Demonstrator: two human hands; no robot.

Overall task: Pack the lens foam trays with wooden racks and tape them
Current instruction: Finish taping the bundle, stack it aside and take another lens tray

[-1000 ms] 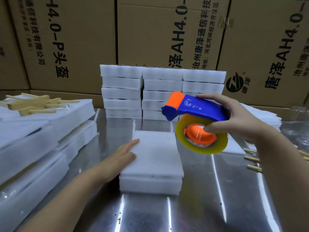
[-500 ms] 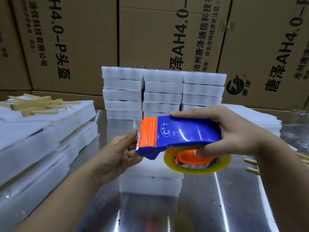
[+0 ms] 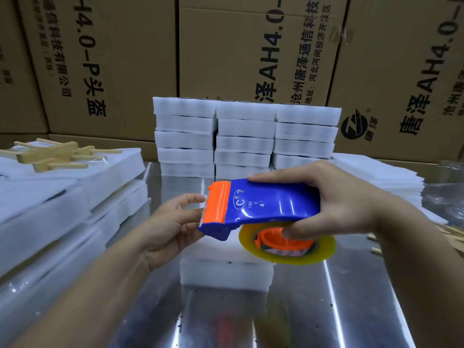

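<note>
My right hand (image 3: 344,207) grips a blue and orange tape dispenser (image 3: 261,208) with a roll of clear yellowish tape (image 3: 288,249), held level above the table. My left hand (image 3: 170,227) is at the dispenser's orange cutter end, fingers curled at the tape's loose end by the serrated blade. Directly below lies a white foam tray pack (image 3: 226,270) on the metal table (image 3: 313,310), partly hidden by the dispenser and both hands. Wooden racks (image 3: 52,155) lie on foam at the far left.
Stacked packed foam trays (image 3: 246,136) stand in three columns at the back centre. Loose foam sheets (image 3: 50,209) pile up on the left, more foam (image 3: 376,174) at the right. Wooden sticks (image 3: 449,234) lie at the right edge. Cardboard boxes (image 3: 113,59) wall off the back.
My left hand left the foam pack and rose to the dispenser's cutter end. My right hand lowered the dispenser and turned it level over the pack.
</note>
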